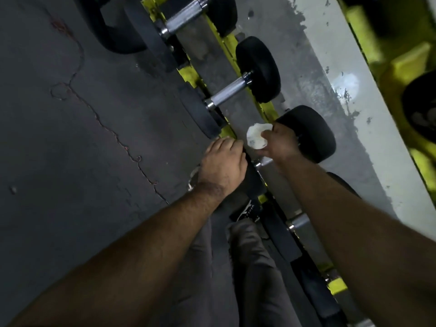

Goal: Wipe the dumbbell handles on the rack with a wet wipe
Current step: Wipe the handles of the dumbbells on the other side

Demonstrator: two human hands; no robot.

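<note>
A yellow rack (267,109) runs diagonally from top to lower right and carries several black dumbbells with metal handles. My right hand (279,141) holds a crumpled white wet wipe (256,136) over the handle (264,161) of the middle dumbbell, whose far head (311,135) lies just beyond my knuckles. My left hand (224,165) rests closed over that dumbbell's near head, which it mostly hides. One dumbbell further up shows a bare handle (227,93). Another handle (298,221) shows below my right forearm.
Dark rubber floor (70,138) with a cracked seam spreads to the left. A pale scuffed floor strip (354,79) lies right of the rack, with a second yellow rack (405,62) beyond. My trouser legs and a shoe (246,210) stand beside the rack's near edge.
</note>
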